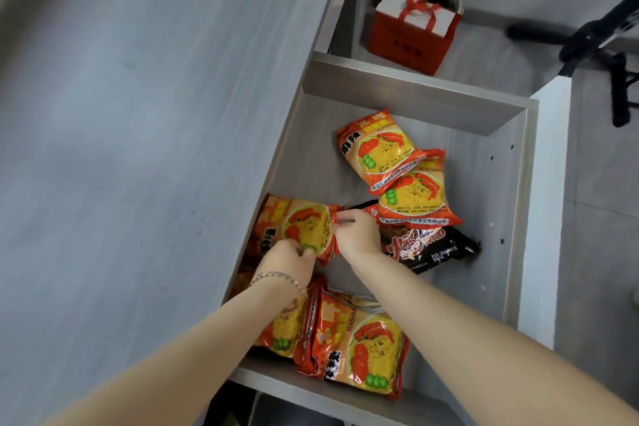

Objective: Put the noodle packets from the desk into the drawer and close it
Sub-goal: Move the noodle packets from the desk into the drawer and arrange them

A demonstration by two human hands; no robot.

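The grey drawer [415, 90] stands pulled out beside the desk top [138, 149]. An orange noodle packet [297, 225] sits at the drawer's left side, half under the desk edge. My left hand [294, 258] grips its near edge, and my right hand [356, 233] pinches its right seam. Two more orange packets [380, 152] [411, 194] overlap toward the back of the drawer, resting on a black packet [428, 245]. Near the front lie further orange packets [363, 342], partly hidden by my left forearm.
A red gift bag [411, 34] with a white box inside stands on the floor behind the drawer. Black stand legs [587, 41] spread at the upper right. The drawer's white front panel [546, 201] runs along its right side.
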